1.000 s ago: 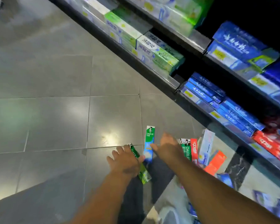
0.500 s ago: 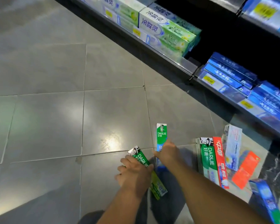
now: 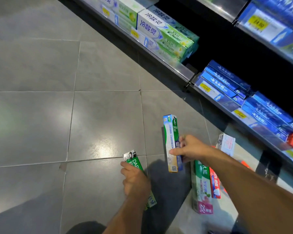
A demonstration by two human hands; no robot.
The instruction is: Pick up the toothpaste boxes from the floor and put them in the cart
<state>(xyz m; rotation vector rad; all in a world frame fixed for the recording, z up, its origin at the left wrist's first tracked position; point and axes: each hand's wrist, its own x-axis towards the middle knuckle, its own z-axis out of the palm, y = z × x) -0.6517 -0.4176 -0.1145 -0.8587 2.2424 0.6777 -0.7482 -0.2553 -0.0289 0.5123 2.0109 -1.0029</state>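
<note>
Right hand (image 3: 191, 150): thumb and fingers pinch the blue-green box (image 3: 172, 142) mid-length, lifted off the floor (image 3: 100, 115); left hand (image 3: 135, 180) is curled round the green box (image 3: 134, 162), low by the tiles. I'd firm both grips before rising (cart not in view, so turn slowly). More boxes (image 3: 204, 184) lie just right, below the shelf (image 3: 178, 65).

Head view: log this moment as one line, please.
left hand: grips green box | right hand: grips blue-green box | more boxes on floor | cart: unseen
</note>
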